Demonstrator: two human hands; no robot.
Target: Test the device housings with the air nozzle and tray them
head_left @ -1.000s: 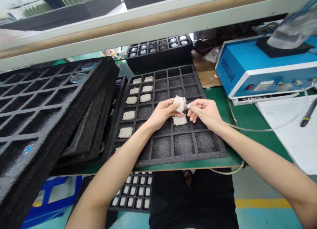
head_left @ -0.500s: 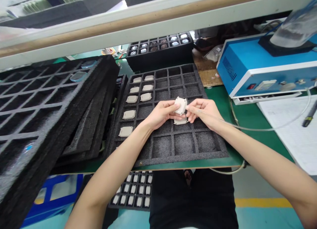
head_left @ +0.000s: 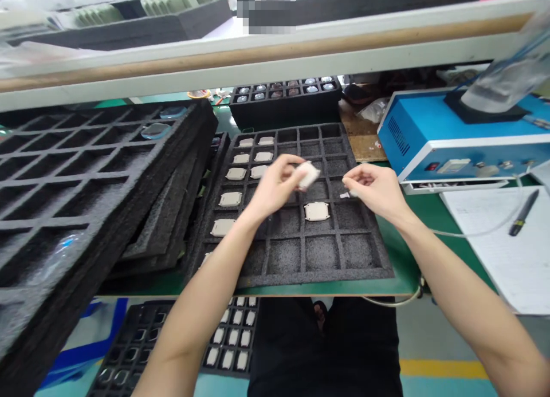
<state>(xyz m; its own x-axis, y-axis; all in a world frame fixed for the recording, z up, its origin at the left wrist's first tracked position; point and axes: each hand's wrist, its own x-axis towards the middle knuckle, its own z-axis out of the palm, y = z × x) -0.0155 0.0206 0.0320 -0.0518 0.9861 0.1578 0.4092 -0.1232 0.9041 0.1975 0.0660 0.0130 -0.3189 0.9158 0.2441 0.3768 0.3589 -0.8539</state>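
My left hand [head_left: 279, 182] is closed on a pale watch case [head_left: 308, 175], tilted and slightly blurred, above the black foam tray [head_left: 286, 259]. To its right, my right hand [head_left: 372, 185] has its fingers pinched over the tray's right side. A thin clear tube [head_left: 455, 234] runs from the blue machine to this hand; its end among the fingers is partly hidden. Just below those fingertips shows a small whitish piece [head_left: 345, 195], too small to name. A second pale watch case [head_left: 317, 212] lies in a tray compartment between the hands. Several similar cases fill compartments at the left.
A blue machine [head_left: 455, 136] with a clear cylinder on top stands at the right. Paper and a black marker [head_left: 524, 212] lie before it. Stacked black foam trays [head_left: 172, 162] lean at the left. A shelf beam [head_left: 266, 56] crosses above; another tray stands at the back.
My hands have moved apart, the left keeping its watch case and the right drawing away to the right. The case in the compartment below is now uncovered. The view has shifted slightly.
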